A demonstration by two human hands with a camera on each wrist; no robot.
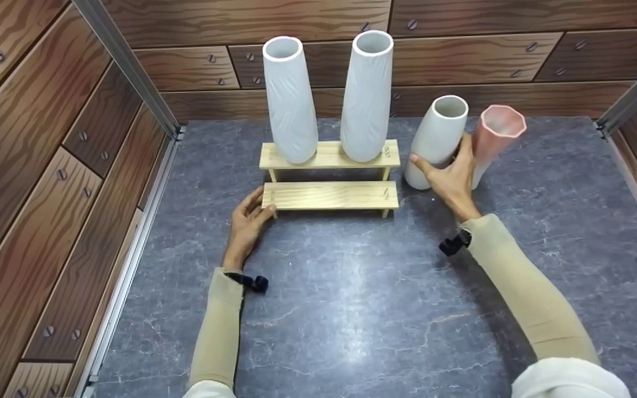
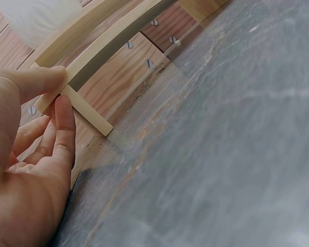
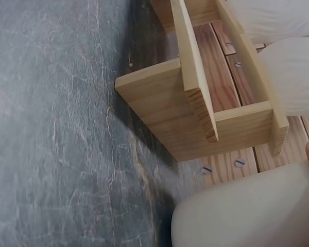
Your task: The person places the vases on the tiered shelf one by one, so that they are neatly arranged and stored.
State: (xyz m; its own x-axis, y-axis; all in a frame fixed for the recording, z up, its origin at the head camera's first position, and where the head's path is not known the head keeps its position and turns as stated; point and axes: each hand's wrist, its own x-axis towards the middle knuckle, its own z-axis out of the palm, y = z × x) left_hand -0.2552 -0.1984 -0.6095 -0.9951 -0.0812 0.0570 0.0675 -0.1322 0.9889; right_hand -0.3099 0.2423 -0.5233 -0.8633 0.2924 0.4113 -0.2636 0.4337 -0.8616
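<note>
A two-step wooden stand [image 1: 329, 195] is on the table, with two tall textured white vases, one at left [image 1: 292, 105] and one at right [image 1: 367, 105], upright on its upper step. My left hand [image 1: 246, 224] pinches the left end of the lower step; in the left wrist view the thumb lies over the board [image 2: 100, 49] and fingers are beneath it. To the right of the stand, my right hand [image 1: 454, 179] grips a shorter smooth white vase [image 1: 434, 138] around its side. That vase [image 3: 247, 211] leans slightly, its lower end showing in the right wrist view.
A pink-and-white vase [image 1: 498, 130] with a faceted rim stands directly right of the gripped vase, close to my right fingers. Wood-patterned panels [image 1: 462, 61] rise behind the grey marbled table [image 1: 351, 304] and along its left side.
</note>
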